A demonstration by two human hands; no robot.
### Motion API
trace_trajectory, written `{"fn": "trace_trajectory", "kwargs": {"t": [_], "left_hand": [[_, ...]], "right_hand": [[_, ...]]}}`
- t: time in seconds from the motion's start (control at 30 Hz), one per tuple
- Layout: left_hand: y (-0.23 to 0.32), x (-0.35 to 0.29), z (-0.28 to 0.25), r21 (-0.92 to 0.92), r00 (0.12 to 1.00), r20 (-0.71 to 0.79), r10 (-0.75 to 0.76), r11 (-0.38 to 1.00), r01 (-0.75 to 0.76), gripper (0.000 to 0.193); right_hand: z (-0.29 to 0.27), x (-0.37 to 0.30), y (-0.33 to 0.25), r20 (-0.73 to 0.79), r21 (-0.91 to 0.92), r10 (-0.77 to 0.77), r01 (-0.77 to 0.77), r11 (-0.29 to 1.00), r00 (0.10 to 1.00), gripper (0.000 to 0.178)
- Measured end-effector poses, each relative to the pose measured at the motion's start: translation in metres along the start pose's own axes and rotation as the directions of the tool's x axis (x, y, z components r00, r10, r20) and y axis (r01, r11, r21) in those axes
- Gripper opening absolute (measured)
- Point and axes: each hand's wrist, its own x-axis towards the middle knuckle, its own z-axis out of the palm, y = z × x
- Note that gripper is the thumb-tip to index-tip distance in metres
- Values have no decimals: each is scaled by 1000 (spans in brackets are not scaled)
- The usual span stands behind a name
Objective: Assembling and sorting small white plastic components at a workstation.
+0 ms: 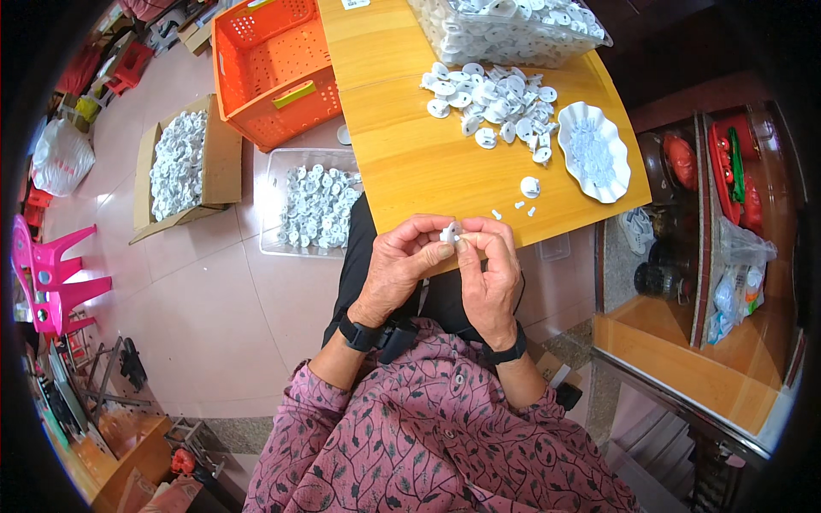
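Note:
Close to the table's near edge, my left hand [395,267] pinches a small round white plastic part [451,231] between thumb and fingers. My right hand [491,286] meets it from the other side, its thumb and fingertips pressed together at the part; whatever they hold is too small to make out. Beyond my hands lie another round white part [530,186] and a few tiny whitish pegs [519,205]. A heap of similar white parts [500,103] spreads across the yellow wooden table [402,154]. To its right sits a white wavy-rimmed dish [578,113] of small clear pieces.
A clear bin [513,50] full of white parts stands at the table's far end. On the floor to the left are an orange crate [282,107], a cardboard box [224,162] and a clear tub [272,201], both holding white parts. Wooden shelving [676,342] stands at right.

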Motion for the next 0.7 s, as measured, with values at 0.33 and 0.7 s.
{"fn": "trace_trajectory", "kwargs": {"t": [0.33,0.7], "left_hand": [[1,0,1,-10,1000,1,-5,1000,5,29],[-1,0,-1,-67,999,-31,13,998,-15,29]], "right_hand": [[1,1,-3,7,-19,14,-13,1000,1000,8],[0,2,-5,7,29,15,-15,999,1000,6]]}}
